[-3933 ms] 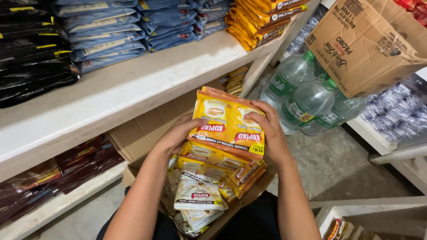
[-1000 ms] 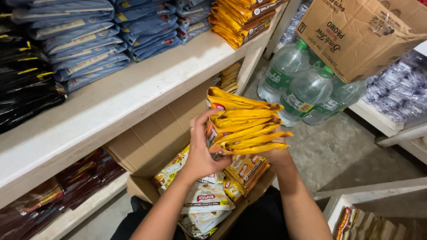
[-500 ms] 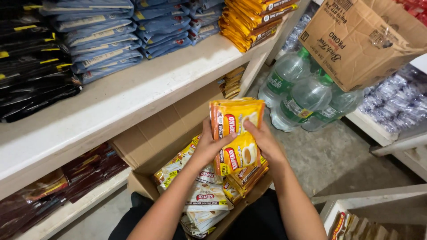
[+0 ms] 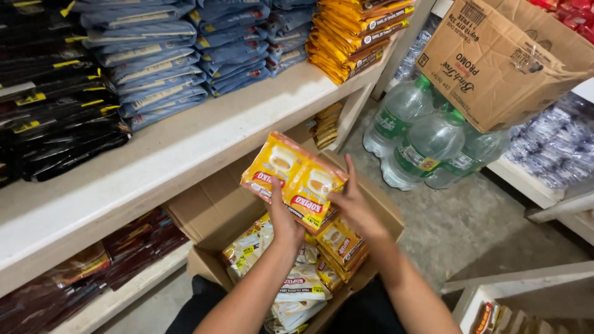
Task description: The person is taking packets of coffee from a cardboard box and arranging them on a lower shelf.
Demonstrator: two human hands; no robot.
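Overhead, both hands' fingers pinching yellow sachet stack (image 4: 294, 179), above open carton (image 4: 213, 210), beside shelf edge (image 4: 185, 164).

Both hands (image 4: 286, 224) (image 4: 356, 210) grip yellow sachet stack (image 4: 294, 179) above open carton (image 4: 213, 207).

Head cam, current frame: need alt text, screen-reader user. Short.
Both hands, left hand and right hand, hold a stack of yellow sachet packs above an open cardboard box of similar packs. A white shelf beside it carries blue, black and yellow packs; water bottles stand on the floor.
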